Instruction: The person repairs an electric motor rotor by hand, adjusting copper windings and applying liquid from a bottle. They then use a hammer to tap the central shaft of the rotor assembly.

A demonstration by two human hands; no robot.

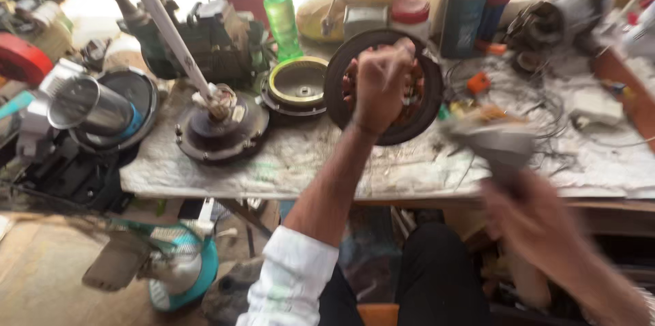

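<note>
Two bare hands work over a cluttered workbench [286, 162]. Nearest, the right hand [529, 213] is smeared by motion blur; it seems closed around the handle of a grey tool [495, 138], probably a hammer, held above the bench's front edge. Further in, the left hand [382, 87] is clenched on the rim of a dark round motor stator [338, 87], propping it upright on edge, copper windings showing behind the fingers. Left of it lie a yellow-ringed motor housing [298, 84] and a dark fan motor base [222, 128] with a white rod rising from it. Behind stands a green plastic bottle [281, 16].
</note>
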